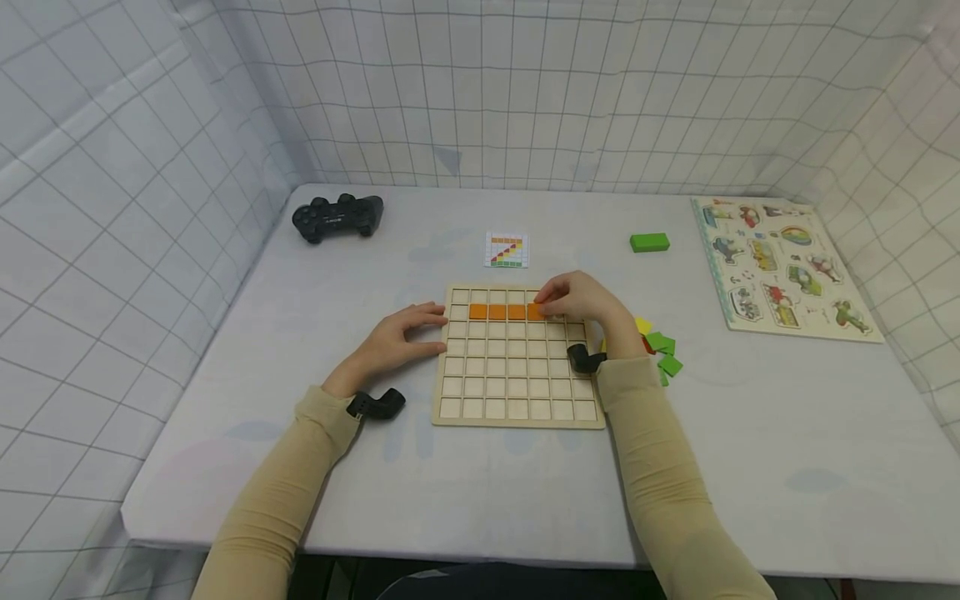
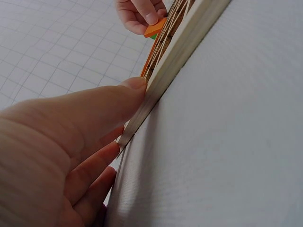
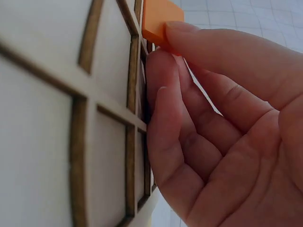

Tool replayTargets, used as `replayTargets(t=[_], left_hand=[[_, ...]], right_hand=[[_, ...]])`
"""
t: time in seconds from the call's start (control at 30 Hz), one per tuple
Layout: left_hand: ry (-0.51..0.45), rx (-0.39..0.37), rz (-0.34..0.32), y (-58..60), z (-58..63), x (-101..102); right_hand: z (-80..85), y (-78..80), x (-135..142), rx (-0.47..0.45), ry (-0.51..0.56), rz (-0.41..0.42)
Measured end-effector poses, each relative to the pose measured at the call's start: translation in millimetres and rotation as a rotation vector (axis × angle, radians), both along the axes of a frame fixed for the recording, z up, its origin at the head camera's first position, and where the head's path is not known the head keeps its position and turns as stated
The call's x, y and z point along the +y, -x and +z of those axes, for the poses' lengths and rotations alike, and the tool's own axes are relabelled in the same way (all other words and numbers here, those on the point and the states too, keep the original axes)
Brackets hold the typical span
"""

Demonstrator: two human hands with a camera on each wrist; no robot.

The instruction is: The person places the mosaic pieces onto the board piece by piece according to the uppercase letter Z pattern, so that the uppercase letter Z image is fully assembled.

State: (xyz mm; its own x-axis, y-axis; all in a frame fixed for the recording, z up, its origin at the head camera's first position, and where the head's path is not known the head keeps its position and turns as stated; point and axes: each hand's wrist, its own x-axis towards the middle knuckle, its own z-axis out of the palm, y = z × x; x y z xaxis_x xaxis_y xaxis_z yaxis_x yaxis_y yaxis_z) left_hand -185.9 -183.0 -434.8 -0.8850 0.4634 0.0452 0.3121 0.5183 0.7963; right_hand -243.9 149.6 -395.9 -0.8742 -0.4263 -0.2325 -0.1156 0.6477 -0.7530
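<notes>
A square wooden grid board [image 1: 517,411] lies on the table. Three orange tiles [image 1: 497,312] sit side by side in its second row from the far edge. My right hand [image 1: 581,298] pinches another orange tile [image 3: 158,21] between thumb and fingers, at the right end of that row; the tile tilts over the grid in the right wrist view. With thumb and fingers spread, my left hand [image 1: 397,337] touches the board's left edge; its thumb [image 2: 136,84] rests on the frame in the left wrist view.
A small pattern card [image 1: 507,250] lies beyond the board. Loose green tiles [image 1: 660,342] and yellow and red ones lie by my right forearm. A green block [image 1: 649,242] and a picture puzzle board [image 1: 787,267] are farther right. A black game controller [image 1: 337,217] sits back left.
</notes>
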Motion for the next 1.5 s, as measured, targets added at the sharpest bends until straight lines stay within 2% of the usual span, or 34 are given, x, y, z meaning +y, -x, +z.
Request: replayTargets(t=[0.1, 0.17, 0.3, 0.37, 0.4, 0.5, 0.83, 1.17, 1.27, 1.37, 1.5], left_hand=[[-0.014, 0.000, 0.001, -0.4, -0.2, 0.2], [-0.016, -0.007, 0.006, -4.9, 7.6, 3.5], [-0.010, -0.011, 0.008, -4.9, 8.5, 4.1], [-0.003, -0.006, 0.003, -3.1, 6.2, 2.6], [-0.003, -0.001, 0.001, 0.0, 0.6, 0.7], [-0.004, -0.003, 0.001, 0.2, 0.3, 0.4], [-0.003, -0.009, 0.003, -0.3, 0.5, 0.2], [-0.016, -0.004, -0.006, -0.4, 1.2, 1.0], [-0.015, -0.009, -0.005, -0.4, 1.2, 1.4], [-0.005, -0.013, -0.003, -0.3, 0.5, 1.0], [0.001, -0.015, 0.004, -0.4, -0.1, 0.3]], right_hand=[[0.7, -0.5, -0.6, -0.003, -0.019, 0.000], [1.5, -0.6, -0.8, -0.009, -0.027, -0.001], [2.8, 0.1, 1.5, -0.020, -0.026, 0.012], [3.3, 0.8, 5.3, -0.024, -0.015, 0.019], [4.1, 0.7, 7.7, -0.027, -0.007, 0.019], [9.8, -1.5, 16.4, -0.018, 0.009, 0.017], [33.6, -11.3, 44.8, 0.051, 0.055, -0.072], [57.5, -24.0, 77.5, 0.171, 0.180, -0.206], [63.7, -24.1, 82.8, 0.213, 0.224, -0.213], [68.6, -22.6, 86.2, 0.243, 0.218, -0.206], [71.4, -21.7, 89.0, 0.223, 0.181, -0.172]])
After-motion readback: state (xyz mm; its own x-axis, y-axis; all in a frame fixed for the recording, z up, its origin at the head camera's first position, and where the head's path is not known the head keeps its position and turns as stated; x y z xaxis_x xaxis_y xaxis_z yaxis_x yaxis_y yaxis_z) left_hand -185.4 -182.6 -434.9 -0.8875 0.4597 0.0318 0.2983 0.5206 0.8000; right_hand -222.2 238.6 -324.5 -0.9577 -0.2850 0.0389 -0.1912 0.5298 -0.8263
